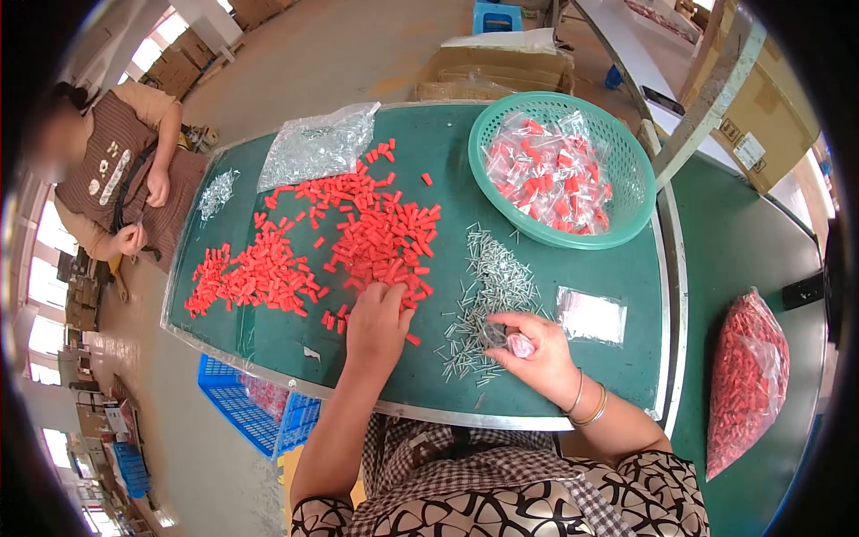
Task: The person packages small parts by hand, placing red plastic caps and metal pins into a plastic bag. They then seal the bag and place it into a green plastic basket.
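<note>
My left hand [378, 320] reaches into the near edge of a heap of small red plastic pieces [380, 237], fingers curled down. Its fingertips are partly hidden, and I cannot make out what is between them. My right hand [541, 358] is closed on a small clear plastic bag [494, 336], crumpled and pinkish-white near the palm. That hand hovers over the near right side of a pile of silver screws [488, 277]. Just beyond it, to the right, lies a flat stack of clear bags [591, 315].
A green basket [483, 183] holds filled bags at the back right. Another red heap [259, 273] and small silver parts [217, 195] lie left, a clear plastic sheet [318, 148] behind. A person [125, 170] is at the far left. A red-filled sack [750, 385] stands right.
</note>
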